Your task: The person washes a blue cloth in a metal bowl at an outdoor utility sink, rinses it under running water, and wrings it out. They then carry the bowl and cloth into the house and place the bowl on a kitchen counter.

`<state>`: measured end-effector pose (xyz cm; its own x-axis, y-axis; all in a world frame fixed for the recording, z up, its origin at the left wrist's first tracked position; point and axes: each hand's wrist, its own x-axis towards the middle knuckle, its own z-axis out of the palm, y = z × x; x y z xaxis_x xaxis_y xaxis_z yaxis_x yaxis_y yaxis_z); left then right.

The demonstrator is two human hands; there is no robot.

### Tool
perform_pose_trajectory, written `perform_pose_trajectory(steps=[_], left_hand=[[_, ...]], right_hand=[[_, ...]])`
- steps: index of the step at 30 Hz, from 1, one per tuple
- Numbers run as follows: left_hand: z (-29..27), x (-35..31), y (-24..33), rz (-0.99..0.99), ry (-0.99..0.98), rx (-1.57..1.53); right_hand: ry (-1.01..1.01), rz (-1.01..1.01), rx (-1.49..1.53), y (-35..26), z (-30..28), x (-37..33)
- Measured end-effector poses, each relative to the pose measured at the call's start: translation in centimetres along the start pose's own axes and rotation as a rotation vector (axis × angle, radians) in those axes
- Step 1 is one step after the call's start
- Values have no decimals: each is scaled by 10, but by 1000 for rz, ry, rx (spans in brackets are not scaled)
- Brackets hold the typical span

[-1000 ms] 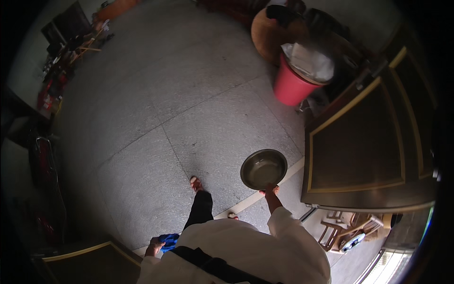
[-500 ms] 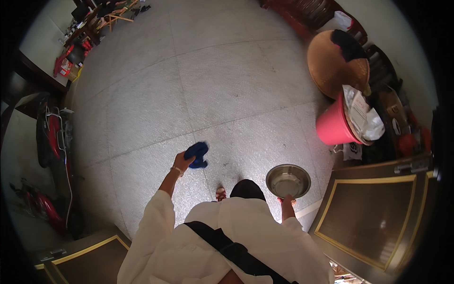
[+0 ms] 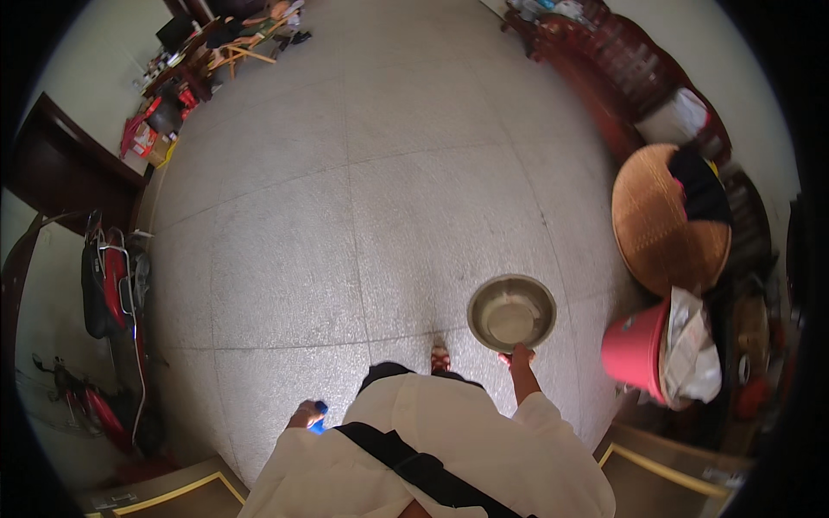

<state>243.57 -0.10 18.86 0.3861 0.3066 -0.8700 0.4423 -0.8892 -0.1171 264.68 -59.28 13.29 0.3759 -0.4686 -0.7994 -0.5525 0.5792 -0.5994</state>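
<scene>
By its near rim, my right hand point(image 3: 522, 355) grips a round metal basin point(image 3: 511, 312), held out in front of me to the right. The basin's inside looks shiny, and I cannot tell whether it holds water. Low at my left side, my left hand point(image 3: 304, 415) is closed on a blue cloth point(image 3: 319, 418). Only a small part of the cloth shows beside my fingers and sleeve. My foot in a red sandal point(image 3: 441, 358) is ahead of me on the grey tiled floor point(image 3: 414, 216).
To the right stand a pink bucket point(image 3: 633, 350) with white bags on top, a round woven tray point(image 3: 661, 220) and a dark wooden bench point(image 3: 596, 82). A red motorbike point(image 3: 112, 276) is along the left wall. Door panels point(image 3: 173, 496) flank me. A person point(image 3: 259, 26) reclines at the far left.
I have moved forward; the bucket and door panels sit lower in view. My left hand with the cloth has swung back to my side. The basin stays in my right hand.
</scene>
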Motion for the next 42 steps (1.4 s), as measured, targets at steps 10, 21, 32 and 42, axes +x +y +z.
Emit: perform_pose_trajectory(steps=[10,21,32,42], left_hand=[[-190,75,67,-132,-117,-332],[-735,300,350,524,541,-271],[-976,437,477,316,190,-239],[-1121,556,455,152,28,-213]], right_hand=[[-518,-52,31,-176,370,7],[-553,-81,125,-368,625,61],[-565,-30,102,-572,899,227],[-619,-39,-85,-729,1227,290]])
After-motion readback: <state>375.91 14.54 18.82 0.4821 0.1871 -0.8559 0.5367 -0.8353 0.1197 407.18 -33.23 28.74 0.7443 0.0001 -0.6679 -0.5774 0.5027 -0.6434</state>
